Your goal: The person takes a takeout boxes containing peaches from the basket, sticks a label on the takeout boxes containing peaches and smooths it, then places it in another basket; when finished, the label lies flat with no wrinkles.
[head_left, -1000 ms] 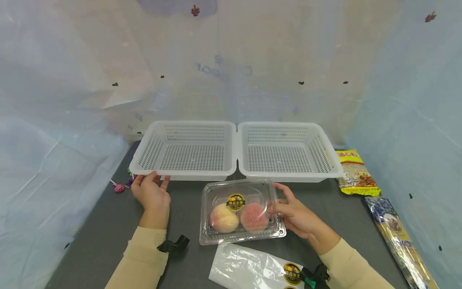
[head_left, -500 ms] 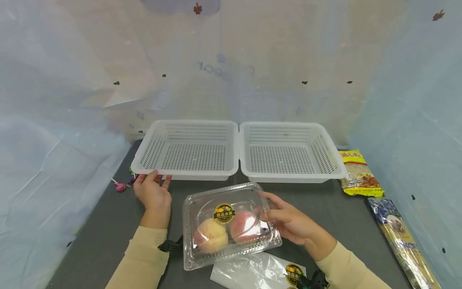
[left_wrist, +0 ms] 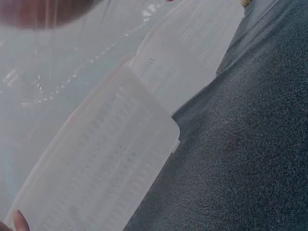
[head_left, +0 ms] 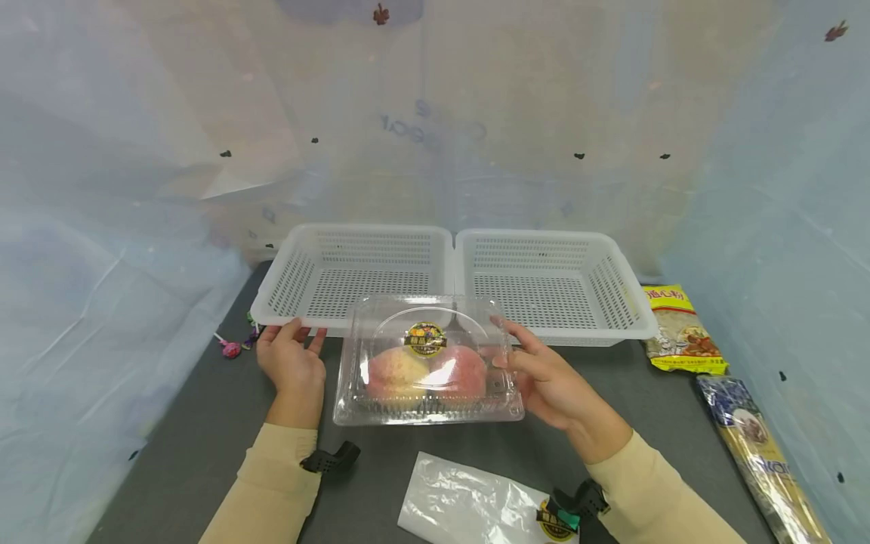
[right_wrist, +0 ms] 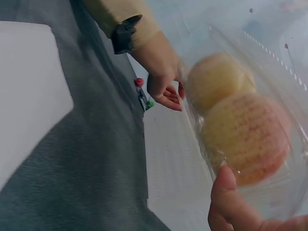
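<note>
My right hand [head_left: 553, 385] grips the right end of a clear plastic fruit box [head_left: 499, 404] with two peaches [head_left: 397, 374] inside. The box is held above the table, its far edge overlapping the front of the left white basket [head_left: 268, 306] in the head view. In the right wrist view, the thumb [right_wrist: 225, 180] presses the clear wall beside the peaches. My left hand [head_left: 292, 366] holds the front rim of the left basket near its left corner. Only a fingertip [left_wrist: 20, 220] of it shows in the left wrist view.
A second white basket [head_left: 557, 332] stands right beside the first. Yellow-topped food packet [head_left: 686, 332] and a long noodle packet [head_left: 761, 453] lie at the right. Lollipops [head_left: 231, 349] lie left of the baskets. A white plastic bag [head_left: 469, 502] lies in front.
The fruit box first came left and nearer, tilted, then rose forward toward the left basket and levelled out in my right hand. My left hand stays at the basket rim.
</note>
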`<state>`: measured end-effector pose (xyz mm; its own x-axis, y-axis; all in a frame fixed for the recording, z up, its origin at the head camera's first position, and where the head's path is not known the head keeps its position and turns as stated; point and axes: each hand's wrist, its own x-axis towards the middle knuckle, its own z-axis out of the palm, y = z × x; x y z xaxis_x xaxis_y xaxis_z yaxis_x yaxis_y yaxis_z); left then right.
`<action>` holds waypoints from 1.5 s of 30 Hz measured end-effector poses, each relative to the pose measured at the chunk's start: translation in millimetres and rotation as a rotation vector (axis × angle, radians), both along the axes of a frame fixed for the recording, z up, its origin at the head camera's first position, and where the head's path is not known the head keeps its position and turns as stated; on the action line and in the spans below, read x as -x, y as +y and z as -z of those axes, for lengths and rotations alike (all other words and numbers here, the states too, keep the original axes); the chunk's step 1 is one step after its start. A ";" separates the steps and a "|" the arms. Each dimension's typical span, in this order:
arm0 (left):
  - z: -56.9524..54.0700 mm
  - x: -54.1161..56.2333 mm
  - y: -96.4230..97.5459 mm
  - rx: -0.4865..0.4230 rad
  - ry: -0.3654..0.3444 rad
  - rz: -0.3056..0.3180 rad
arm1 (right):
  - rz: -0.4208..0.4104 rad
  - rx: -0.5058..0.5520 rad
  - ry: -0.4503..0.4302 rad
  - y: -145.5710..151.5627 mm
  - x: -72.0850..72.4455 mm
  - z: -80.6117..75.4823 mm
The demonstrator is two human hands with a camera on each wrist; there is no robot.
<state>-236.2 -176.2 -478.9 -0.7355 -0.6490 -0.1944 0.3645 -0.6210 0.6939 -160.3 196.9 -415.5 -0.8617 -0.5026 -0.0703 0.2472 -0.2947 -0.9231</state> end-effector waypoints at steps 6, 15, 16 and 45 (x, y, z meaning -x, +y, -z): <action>-0.7 0.4 -1.0 -0.010 -0.011 -0.008 | 0.131 0.006 -0.023 -9.0 14.2 -8.9; -2.3 1.1 0.0 0.000 -0.036 -0.003 | 0.257 -0.017 -0.051 -23.9 38.1 -19.7; -2.4 1.1 0.0 -0.002 -0.036 -0.003 | 0.266 -0.023 -0.052 -25.6 40.8 -21.4; -3.0 2.1 0.2 -0.013 -0.037 -0.024 | 0.383 -0.392 0.065 -110.7 109.5 -32.8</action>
<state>-238.3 -176.0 -476.0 -0.7118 -0.6636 -0.2301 0.3535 -0.6216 0.6991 -269.8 86.2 -382.7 -0.9866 -0.0989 -0.1297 0.1287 0.0169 -0.9915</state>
